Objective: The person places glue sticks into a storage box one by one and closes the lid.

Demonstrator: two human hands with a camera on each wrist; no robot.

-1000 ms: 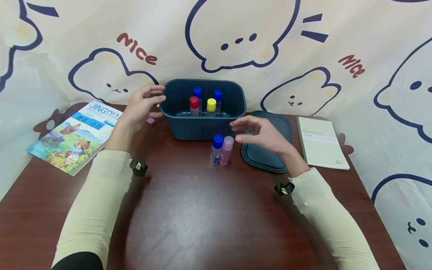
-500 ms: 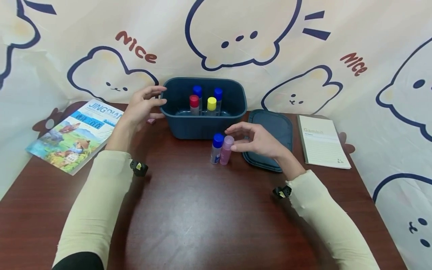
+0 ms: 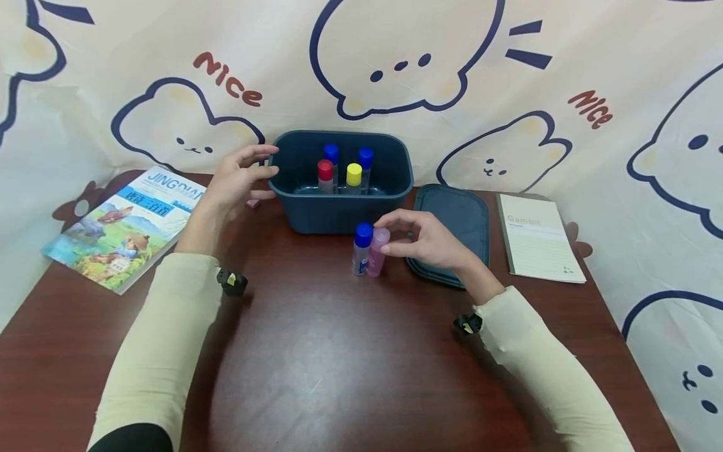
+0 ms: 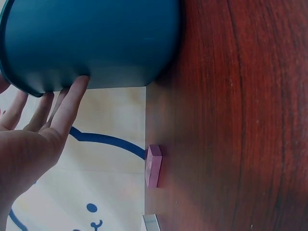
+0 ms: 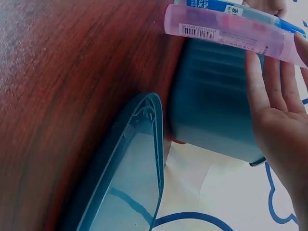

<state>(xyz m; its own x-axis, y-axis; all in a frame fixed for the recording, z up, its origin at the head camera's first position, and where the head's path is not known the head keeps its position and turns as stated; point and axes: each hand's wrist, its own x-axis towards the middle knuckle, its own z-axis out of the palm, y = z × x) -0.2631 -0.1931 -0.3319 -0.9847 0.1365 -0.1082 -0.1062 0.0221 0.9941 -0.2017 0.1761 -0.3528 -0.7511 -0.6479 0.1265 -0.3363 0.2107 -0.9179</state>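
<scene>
A dark blue plastic bin stands at the back of the table, with several capped bottles upright inside: two blue-capped, one red-capped, one yellow-capped. My left hand rests against its left end, fingertips at the wall and rim; in the left wrist view those fingers are fairly straight. In front of the bin, a pink glue bottle stands beside a blue-capped liquid glue bottle. My right hand pinches the pink one near its top, thumb on the near side and fingers behind.
A dark blue lid lies right of the bin, partly behind my right hand. Farther right is a pale notebook; at left, a picture-covered magazine. A small pink block sits near my left hand. A cartoon-print cloth hangs behind.
My right hand has moved left and down from the bin's front right corner to the pink glue bottle and closed on its top. My left hand stays at the bin.
</scene>
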